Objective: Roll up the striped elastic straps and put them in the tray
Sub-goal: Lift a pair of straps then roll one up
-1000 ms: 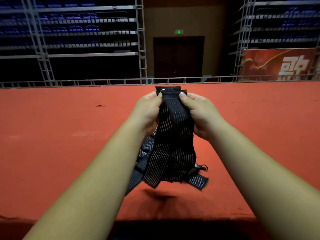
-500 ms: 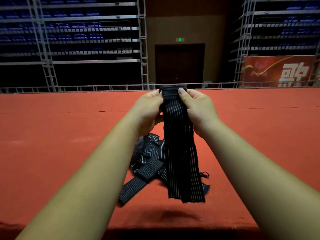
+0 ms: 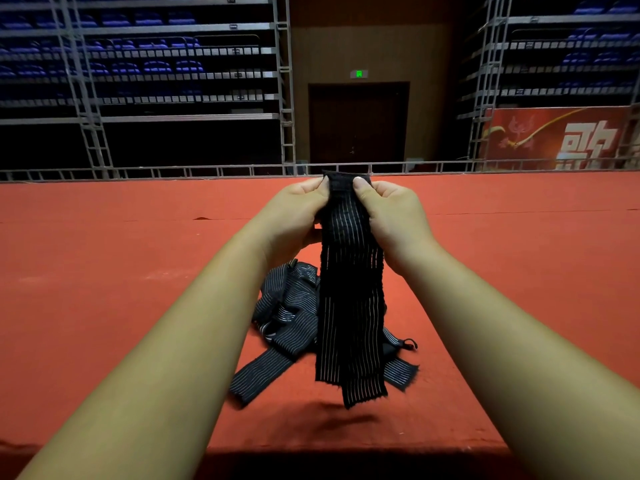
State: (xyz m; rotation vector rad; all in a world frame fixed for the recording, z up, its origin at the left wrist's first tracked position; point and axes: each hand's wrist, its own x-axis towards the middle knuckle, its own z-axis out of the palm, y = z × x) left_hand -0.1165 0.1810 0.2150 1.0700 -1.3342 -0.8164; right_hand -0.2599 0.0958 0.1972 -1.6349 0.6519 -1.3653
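1. The left hand (image 3: pixel 294 216) and the right hand (image 3: pixel 393 220) both pinch the top end of one striped strap (image 3: pixel 349 306).
2. The strap hangs straight down over the red table (image 3: pixel 104 271). The other straps (image 3: pixel 287 317) lie in a heap on the table behind it.
3. I think the rolling is just starting, because no roll shows yet.
4. Next, the top end needs to be turned over tight, with the edges kept even.
5. The tray is not in view.

One wide-angle view looks from your head, forward and slightly down over the red surface (image 3: pixel 104 271). Your left hand (image 3: pixel 294 216) and right hand (image 3: pixel 391 216) sit near, centre frame, pinching the strap (image 3: pixel 349 306); the dark door (image 3: pixel 358 123) stands far ahead.
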